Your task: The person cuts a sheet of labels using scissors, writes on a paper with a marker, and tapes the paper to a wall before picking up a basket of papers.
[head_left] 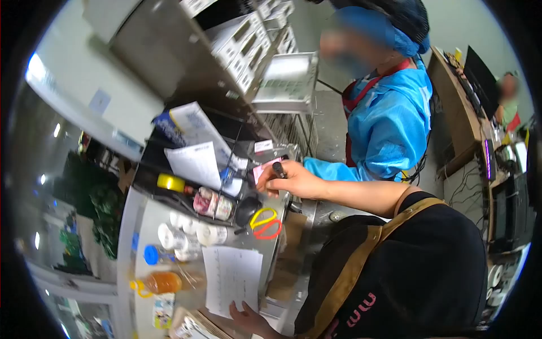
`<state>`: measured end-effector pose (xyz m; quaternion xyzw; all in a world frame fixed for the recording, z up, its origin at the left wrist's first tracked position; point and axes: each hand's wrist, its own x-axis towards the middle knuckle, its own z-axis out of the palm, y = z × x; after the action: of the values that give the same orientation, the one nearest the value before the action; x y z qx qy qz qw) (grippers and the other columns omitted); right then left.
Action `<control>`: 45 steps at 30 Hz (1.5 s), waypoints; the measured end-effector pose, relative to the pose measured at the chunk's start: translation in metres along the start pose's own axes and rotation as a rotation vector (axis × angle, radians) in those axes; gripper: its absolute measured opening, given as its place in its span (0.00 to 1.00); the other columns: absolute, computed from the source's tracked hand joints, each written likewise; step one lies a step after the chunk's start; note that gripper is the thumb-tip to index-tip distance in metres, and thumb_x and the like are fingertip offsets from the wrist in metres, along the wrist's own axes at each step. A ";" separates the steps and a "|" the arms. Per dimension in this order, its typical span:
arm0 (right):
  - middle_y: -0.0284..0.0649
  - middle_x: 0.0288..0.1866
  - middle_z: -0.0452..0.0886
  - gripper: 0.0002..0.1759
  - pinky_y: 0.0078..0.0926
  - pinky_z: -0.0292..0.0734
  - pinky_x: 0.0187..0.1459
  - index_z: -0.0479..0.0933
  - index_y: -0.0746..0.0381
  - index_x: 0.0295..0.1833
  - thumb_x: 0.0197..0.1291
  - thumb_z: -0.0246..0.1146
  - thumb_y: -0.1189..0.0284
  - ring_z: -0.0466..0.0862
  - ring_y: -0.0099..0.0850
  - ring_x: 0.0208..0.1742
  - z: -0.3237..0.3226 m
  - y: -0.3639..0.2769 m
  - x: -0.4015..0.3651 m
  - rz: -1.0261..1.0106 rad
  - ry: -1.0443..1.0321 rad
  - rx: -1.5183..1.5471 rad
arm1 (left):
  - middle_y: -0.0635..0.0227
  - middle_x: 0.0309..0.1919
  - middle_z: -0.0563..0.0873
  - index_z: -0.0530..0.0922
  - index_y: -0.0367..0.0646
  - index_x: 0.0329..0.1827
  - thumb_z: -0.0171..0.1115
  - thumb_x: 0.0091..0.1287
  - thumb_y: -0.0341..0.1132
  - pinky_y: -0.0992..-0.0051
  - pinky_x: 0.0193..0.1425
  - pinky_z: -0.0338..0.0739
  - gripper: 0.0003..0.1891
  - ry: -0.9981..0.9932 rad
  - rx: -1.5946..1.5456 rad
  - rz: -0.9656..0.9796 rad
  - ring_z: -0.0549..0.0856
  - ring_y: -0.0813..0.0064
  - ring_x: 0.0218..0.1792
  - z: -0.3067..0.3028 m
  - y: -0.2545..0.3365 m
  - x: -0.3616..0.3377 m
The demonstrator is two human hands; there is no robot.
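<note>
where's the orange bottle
In the head view, the bottle of orange liquid is at the picture's lower left, just below the blue cap and left of the paper sheet.

The bare right arm (361,196) stretches forward, its right hand (292,179) curled, fingers (263,179) bent; the left hand (251,321) spreads low

Scissors (263,222), white rolls (211,234), yellow-capped bottle (162,282), probably a monitor (477,79)

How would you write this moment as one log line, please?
Right hand: holding black pen | Left hand: at edge of paper | Nearby: scissors, bottle of orange liquid
</note>
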<state>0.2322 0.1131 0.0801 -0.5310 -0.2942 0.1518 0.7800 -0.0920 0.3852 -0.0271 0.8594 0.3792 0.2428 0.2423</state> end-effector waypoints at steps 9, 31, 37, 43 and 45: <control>0.30 0.31 0.81 0.09 0.14 0.62 0.27 0.81 0.63 0.43 0.61 0.66 0.69 0.73 0.13 0.27 -0.060 -0.029 -0.008 0.215 0.170 0.167 | 0.57 0.37 0.86 0.82 0.38 0.46 0.68 0.63 0.33 0.63 0.37 0.78 0.11 -0.356 -0.073 0.689 0.83 0.57 0.32 0.082 0.158 0.021; 0.50 0.31 0.82 0.22 0.29 0.77 0.24 0.74 0.83 0.57 0.69 0.60 0.71 0.83 0.38 0.25 -0.090 -0.191 -0.056 -0.648 -0.855 0.270 | 0.62 0.41 0.85 0.79 0.43 0.51 0.63 0.64 0.34 0.63 0.46 0.77 0.13 -0.893 -0.124 1.110 0.83 0.59 0.42 0.196 0.291 -0.022; 0.45 0.32 0.84 0.10 0.31 0.77 0.28 0.81 0.70 0.46 0.62 0.68 0.75 0.84 0.40 0.30 -0.109 -0.169 -0.043 -0.513 -0.721 0.204 | 0.61 0.38 0.84 0.79 0.43 0.48 0.62 0.65 0.36 0.61 0.45 0.78 0.11 -0.860 -0.143 0.993 0.84 0.58 0.40 0.196 0.280 -0.026; 0.38 0.26 0.82 0.11 0.26 0.73 0.24 0.78 0.63 0.29 0.51 0.76 0.75 0.83 0.33 0.25 -0.161 -0.139 -0.013 -0.418 -0.450 -0.343 | 0.60 0.37 0.84 0.77 0.44 0.45 0.60 0.67 0.40 0.61 0.45 0.77 0.10 -0.874 -0.010 0.907 0.84 0.57 0.41 0.198 0.273 -0.033; 0.40 0.20 0.81 0.15 0.24 0.72 0.21 0.74 0.62 0.24 0.50 0.77 0.75 0.83 0.32 0.20 -0.175 -0.130 -0.002 -0.360 -0.365 -0.341 | 0.60 0.37 0.84 0.77 0.44 0.45 0.60 0.67 0.41 0.61 0.45 0.77 0.10 -0.907 0.011 0.883 0.83 0.57 0.42 0.205 0.266 -0.033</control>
<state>0.3294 -0.0686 0.1529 -0.5575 -0.5398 0.0526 0.6285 0.1535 0.1533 -0.0314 0.9535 -0.1501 -0.0706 0.2515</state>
